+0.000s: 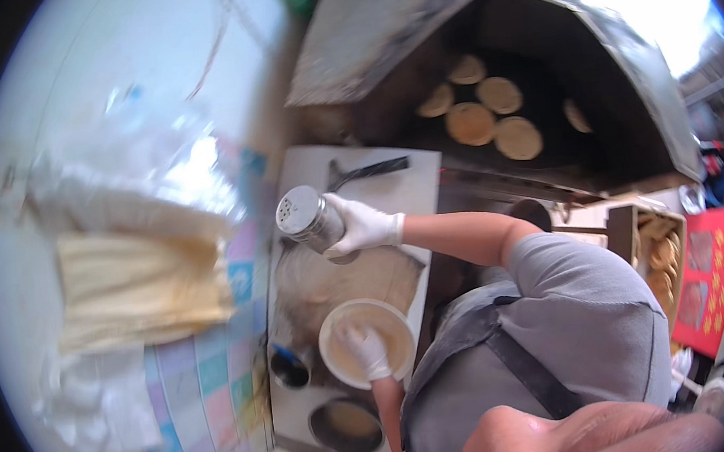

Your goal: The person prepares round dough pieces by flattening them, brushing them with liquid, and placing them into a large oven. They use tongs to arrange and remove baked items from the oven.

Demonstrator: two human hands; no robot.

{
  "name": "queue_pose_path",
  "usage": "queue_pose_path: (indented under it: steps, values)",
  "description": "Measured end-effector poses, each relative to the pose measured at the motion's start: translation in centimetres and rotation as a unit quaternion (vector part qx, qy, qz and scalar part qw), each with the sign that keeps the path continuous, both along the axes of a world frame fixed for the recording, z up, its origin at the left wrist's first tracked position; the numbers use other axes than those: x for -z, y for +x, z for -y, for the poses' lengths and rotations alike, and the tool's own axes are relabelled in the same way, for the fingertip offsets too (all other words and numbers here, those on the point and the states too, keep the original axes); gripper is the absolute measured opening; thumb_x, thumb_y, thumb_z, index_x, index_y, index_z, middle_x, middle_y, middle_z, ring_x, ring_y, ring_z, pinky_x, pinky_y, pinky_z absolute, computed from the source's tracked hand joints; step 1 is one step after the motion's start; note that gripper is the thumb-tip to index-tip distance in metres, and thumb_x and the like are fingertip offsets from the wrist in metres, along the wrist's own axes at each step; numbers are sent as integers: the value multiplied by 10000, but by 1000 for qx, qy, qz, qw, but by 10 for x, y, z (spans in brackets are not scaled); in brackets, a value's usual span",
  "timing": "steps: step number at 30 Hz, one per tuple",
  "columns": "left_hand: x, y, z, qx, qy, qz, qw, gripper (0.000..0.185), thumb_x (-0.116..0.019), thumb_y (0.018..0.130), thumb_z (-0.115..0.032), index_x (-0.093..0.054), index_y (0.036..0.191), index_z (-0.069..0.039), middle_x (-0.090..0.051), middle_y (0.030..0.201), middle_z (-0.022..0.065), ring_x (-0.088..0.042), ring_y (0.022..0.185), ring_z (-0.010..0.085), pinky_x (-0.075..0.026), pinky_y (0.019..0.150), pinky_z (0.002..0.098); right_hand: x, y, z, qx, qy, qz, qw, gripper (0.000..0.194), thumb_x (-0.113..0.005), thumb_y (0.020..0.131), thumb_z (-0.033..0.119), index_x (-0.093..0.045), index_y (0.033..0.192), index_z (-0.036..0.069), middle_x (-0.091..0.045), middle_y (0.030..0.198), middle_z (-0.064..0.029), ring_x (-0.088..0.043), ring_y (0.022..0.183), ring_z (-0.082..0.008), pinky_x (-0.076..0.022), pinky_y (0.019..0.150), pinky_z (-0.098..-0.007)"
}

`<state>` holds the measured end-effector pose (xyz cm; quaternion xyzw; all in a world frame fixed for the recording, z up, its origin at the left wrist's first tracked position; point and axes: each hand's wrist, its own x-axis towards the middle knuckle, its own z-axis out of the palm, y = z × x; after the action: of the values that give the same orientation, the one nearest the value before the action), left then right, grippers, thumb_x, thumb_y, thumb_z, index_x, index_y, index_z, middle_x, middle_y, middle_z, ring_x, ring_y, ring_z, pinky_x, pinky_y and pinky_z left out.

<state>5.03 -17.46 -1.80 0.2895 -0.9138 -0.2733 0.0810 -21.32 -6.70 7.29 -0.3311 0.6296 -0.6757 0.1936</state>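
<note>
My right hand [365,221], in a white glove, grips a clear shaker jar [325,228] with a perforated metal lid [298,210]. The jar is tilted above a floury wooden board [374,280] on the counter. Down inside a pale round bowl [398,311], my gloved left hand [364,350] touches beige contents that I cannot identify; its fingers are blurred. Beside the bowl stands a small dark container [291,371] with a blue item in it. A dark round pan [345,427] with something beige inside is further along. A black-handled tool [373,169] lies beyond the jar.
To my right, several round flatbreads [471,124] lie on a dark surface inside a hooded oven or griddle [630,161]. A tray of baked breads [662,256] and a red printed panel [710,280] are behind it. Plastic bags [135,176] and a yellowish cloth or bag [142,286] hang on the partly tiled wall ahead.
</note>
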Motion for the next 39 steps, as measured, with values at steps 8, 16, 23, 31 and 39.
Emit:
queue_pose_path:
  steps: [8, 16, 23, 31, 39]
  values:
    - [-5, -74, -12, 18, -43, 84, 995, 371, -565, 837, -210, -569, 1143, 1, -395, 1322, 224, -311, 1256, 392, -264, 1041, 472, 7, -69, -332, 364, 564, -26, 741, 812, -712, 587, 328, -385, 1292, 93, -583, 1017, -223, -597, 921, -352, -474, 812, -401]
    - [2, -121, -19, 27, -90, 301, 949, 391, -545, 831, -349, -593, 1174, -167, -428, 1334, 131, -316, 1268, 364, -220, 1040, 547, 40, -125, -400, 371, 683, -175, 605, 853, -732, 560, 262, -379, 1333, 198, -534, 983, -113, -552, 903, -291, -435, 770, -411]
    - [6, -137, -19, 25, -61, 361, 930, 431, -514, 835, -413, -569, 1211, -209, -385, 1377, 82, -256, 1311, 330, -113, 1056, 592, 65, -144, -420, 351, 683, -162, 620, 868, -727, 567, 250, -353, 1350, 242, -522, 1027, -109, -523, 979, -295, -409, 815, -432]
    - [-2, -131, -22, 15, -75, 384, 920, 453, -519, 829, -426, -559, 1221, -202, -364, 1387, 80, -235, 1317, 336, -130, 1052, 594, 77, -150, -421, 329, 700, -113, 624, 895, -716, 614, 250, -276, 1393, 273, -487, 1145, -115, -475, 1091, -292, -378, 874, -450]
    - [3, -111, -25, 59, -95, 316, 942, 492, -535, 824, -399, -504, 1276, -208, -262, 1420, 157, -171, 1312, 410, -140, 1039, 598, 54, -128, -401, 370, 646, -139, 653, 877, -738, 591, 213, -326, 1364, 244, -496, 1138, -106, -478, 1084, -293, -381, 873, -455]
